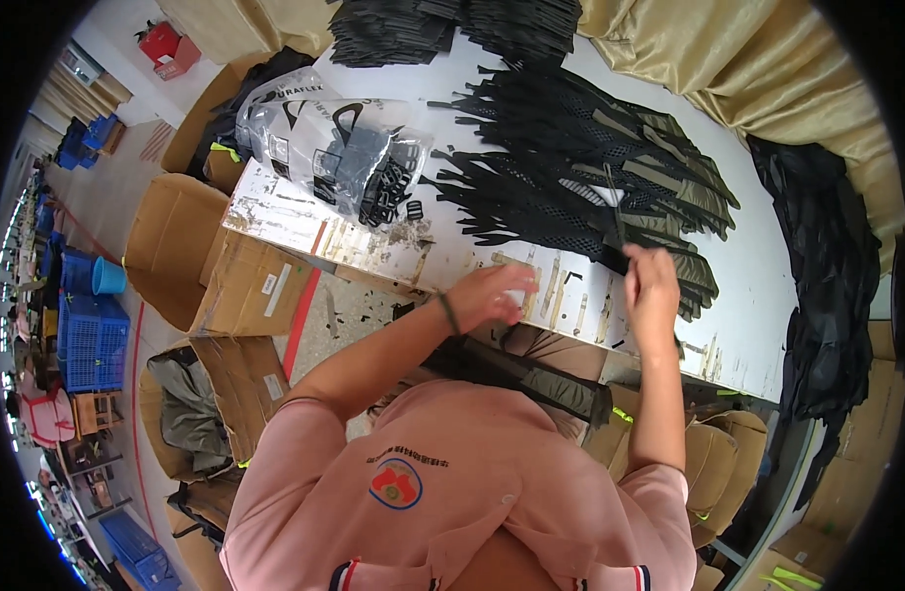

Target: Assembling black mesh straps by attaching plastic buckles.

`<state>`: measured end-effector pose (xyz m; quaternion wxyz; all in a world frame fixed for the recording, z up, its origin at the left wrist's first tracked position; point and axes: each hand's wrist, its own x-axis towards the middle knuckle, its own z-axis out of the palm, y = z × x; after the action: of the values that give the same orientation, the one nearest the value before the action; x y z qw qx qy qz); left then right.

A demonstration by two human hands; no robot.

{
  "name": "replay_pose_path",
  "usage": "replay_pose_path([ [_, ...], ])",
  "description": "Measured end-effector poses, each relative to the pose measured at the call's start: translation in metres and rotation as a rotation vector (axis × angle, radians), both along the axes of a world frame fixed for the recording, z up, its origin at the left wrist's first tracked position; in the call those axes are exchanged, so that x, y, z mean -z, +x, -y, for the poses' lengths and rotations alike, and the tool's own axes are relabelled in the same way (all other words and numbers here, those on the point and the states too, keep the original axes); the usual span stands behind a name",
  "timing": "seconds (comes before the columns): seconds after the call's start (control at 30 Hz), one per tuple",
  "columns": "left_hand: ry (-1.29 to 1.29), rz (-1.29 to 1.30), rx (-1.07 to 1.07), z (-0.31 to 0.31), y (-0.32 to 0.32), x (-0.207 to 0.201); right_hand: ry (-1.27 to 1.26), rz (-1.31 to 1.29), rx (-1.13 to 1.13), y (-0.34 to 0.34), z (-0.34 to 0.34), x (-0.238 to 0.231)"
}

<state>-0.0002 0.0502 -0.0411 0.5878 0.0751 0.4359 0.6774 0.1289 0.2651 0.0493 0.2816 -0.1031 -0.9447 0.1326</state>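
Head view: mesh pieces [561,148] lie on a scuffed table [748,295] near curtains [728,74].

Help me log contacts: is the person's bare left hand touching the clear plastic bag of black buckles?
Apart. The head view shows worn white tabletop between the left hand and the clear plastic bag.

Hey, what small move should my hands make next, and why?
Perhaps bring the left hand over to the black straps: it hovers by the near edge of the white table, seemingly empty, while the right hand is beside them.
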Motion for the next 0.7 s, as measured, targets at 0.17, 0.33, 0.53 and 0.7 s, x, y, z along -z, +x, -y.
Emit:
replay_pose_path([
  [0.17, 0.25, 0.109, -0.172, -0.053, -0.019, 0.018, -0.111, 0.159, -0.214, 0.053, 0.027, 0.001],
  [0.33, 0.061, -0.089, -0.365, -0.034, -0.035, 0.023, 0.115, 0.281, -0.106, 0.089, -0.009, 0.006],
  [0.53, -0.131, -0.279, -0.382, 0.013, -0.042, 0.026, 0.281, 0.295, 0.009, 0.098, -0.047, 0.048],
  [0.7, -0.12, -0.489, -0.387, 0.027, -0.034, 0.039, -0.115, 0.035, -0.036, 0.035, -0.004, 0.053],
])
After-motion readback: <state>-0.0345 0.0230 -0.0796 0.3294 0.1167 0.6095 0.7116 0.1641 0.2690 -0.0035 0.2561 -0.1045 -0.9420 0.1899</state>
